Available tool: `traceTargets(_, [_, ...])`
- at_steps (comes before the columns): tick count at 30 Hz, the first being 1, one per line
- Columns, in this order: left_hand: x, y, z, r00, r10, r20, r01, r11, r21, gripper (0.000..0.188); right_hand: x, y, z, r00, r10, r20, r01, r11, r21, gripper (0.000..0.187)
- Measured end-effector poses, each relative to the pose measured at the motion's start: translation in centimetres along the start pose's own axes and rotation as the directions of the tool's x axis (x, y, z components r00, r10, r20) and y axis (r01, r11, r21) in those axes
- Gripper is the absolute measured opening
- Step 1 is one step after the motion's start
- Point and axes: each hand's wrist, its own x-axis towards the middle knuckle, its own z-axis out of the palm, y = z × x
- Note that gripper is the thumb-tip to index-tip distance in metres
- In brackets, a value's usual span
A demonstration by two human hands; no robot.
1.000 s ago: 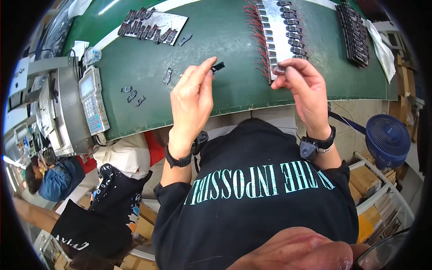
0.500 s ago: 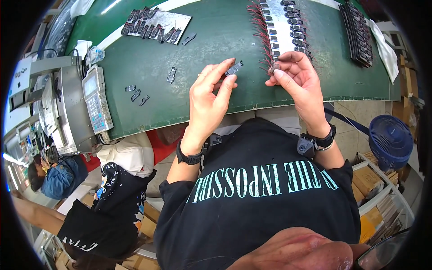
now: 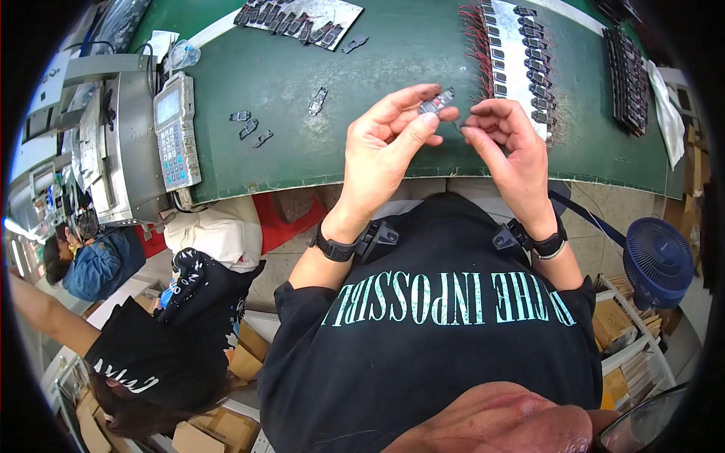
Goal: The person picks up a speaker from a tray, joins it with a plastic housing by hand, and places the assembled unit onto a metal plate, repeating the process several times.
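Observation:
Between the thumb and fingers of my left hand (image 3: 385, 147) is a small black-and-grey electronic module (image 3: 437, 102), tilted above the green table (image 3: 393, 64). Close beside it, my right hand (image 3: 517, 143) has thumb and forefinger pinched together; whatever is between those tips is too small to make out. Beyond my right hand lies a white board (image 3: 516, 45) carrying rows of similar modules with thin red wires. One loose module (image 3: 318, 101) rests on the table to the left, and several black pieces (image 3: 248, 129) lie farther left.
A second white board (image 3: 346, 16) with black modules lies at the far left, a loose piece (image 3: 355, 44) beside it. Stacked black trays (image 3: 625, 83) and a white cloth (image 3: 666, 113) sit at right. A keypad unit (image 3: 172, 136) stands left. A blue fan (image 3: 658, 257) is lower right.
My left hand has moved right with the module, now close to my right hand. The right hand's fingers have drawn in to a tighter pinch. The table appears shifted up and right.

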Motion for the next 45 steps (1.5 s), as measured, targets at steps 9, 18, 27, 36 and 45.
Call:
traceTargets(9, [-0.2, -0.3, -0.5, 0.998, -0.029, -0.052, 0.02, 0.984, -0.176, 0.038, 0.1, -0.5, 0.3, 0.986, -0.113, 0.124, 0.129, 0.983, -0.13, 0.02])
traceTargets(18, [-1.3, 0.0, -1.4, 0.992, 0.096, 0.079, -0.094, 0.995, -0.035, 0.035, 1.3, -0.6, 0.1, 0.792, 0.294, 0.535, -0.607, 0.468, 0.642, 0.023])
traceTargets(27, [-1.9, 2.4, -0.7, 0.949, 0.149, 0.276, -0.234, 0.923, 0.306, 0.03, -0.4, 2.2, 0.1, 0.679, 0.166, 0.715, -0.728, 0.025, 0.686, 0.029])
traceTargets(36, [-2.0, 1.1, -0.6, 0.956, 0.225, 0.191, -0.271, 0.923, 0.272, 0.031, -0.2, 1.1, -1.1, 0.716, 0.221, 0.663, -0.697, 0.169, 0.697, 0.033])
traceTargets(45, [-1.2, -0.1, 0.4, 0.992, 0.076, 0.099, -0.09, 0.986, 0.139, 0.032, 0.5, 0.2, -2.4, 0.826, 0.277, 0.491, -0.557, 0.533, 0.637, 0.029])
